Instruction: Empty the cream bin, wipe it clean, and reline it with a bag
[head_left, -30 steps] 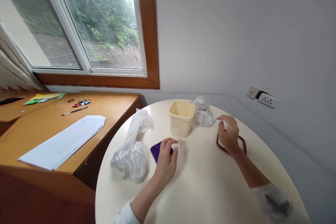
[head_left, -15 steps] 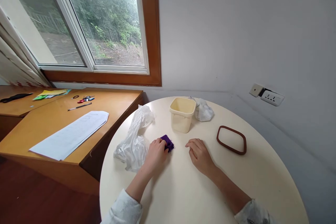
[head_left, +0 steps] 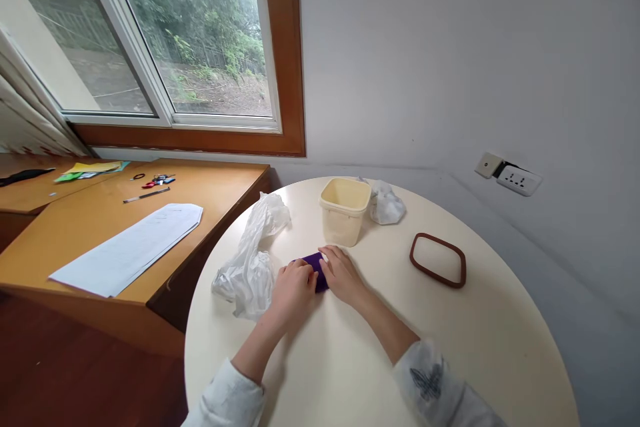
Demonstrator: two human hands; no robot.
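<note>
No text, label, brand or number can be read anywhere. The white paper sheet (head_left: 127, 248) on the wooden desk (head_left: 215, 192) carries faint marks too small to make out. The purple cloth (head_left: 316, 264) looks plain. The right sleeve (head_left: 443, 397) bears a dark butterfly print, without words.

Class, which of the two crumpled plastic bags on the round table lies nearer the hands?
The larger bag, right beside the left hand; the smaller bag lies farther off, next to the cream tub.

office/study room | wooden desk (head_left: 100, 227) | papers (head_left: 131, 248) | window (head_left: 150, 33)
</note>
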